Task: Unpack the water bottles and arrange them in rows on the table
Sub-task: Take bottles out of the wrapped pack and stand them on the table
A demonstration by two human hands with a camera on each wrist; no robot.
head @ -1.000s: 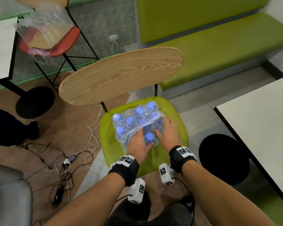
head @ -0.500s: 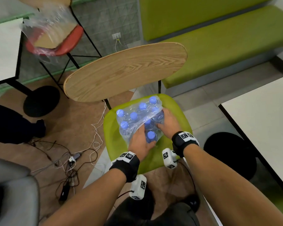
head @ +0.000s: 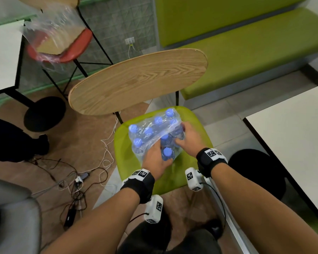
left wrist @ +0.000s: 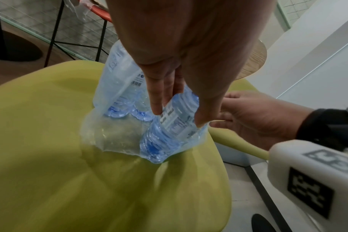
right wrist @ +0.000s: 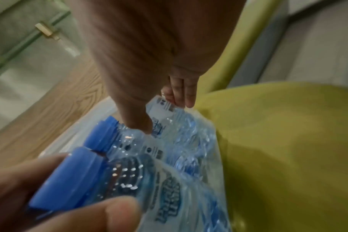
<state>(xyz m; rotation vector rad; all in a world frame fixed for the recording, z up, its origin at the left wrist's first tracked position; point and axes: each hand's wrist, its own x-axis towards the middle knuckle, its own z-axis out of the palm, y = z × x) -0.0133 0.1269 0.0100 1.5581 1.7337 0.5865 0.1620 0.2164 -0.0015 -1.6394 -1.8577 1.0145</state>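
Observation:
A pack of water bottles [head: 151, 131] with blue caps, in torn clear plastic wrap, lies on the green chair seat [head: 125, 154]. My left hand [head: 160, 156] grips the nearest bottle [head: 167, 153] at the open end of the wrap; the left wrist view shows fingers and thumb of that hand [left wrist: 179, 116] curled round the bottle [left wrist: 175, 122]. My right hand [head: 184, 138] holds a bottle on the pack's right side; in the right wrist view that hand [right wrist: 162, 113] has thumb and fingers round the labelled bottle [right wrist: 165, 113]. The white table [head: 292, 136] stands to the right.
The chair's wooden backrest [head: 138, 79] rises just behind the pack. A green bench [head: 246, 52] runs along the back right. A red chair [head: 75, 50] with loose plastic wrap stands at back left by another white table [head: 2, 55]. Cables [head: 77, 180] lie on the floor at left.
Both hands went from lying on top of the pack to gripping bottles at its near end. The pack has tilted, and the plastic wrap has pulled back from the nearest bottles.

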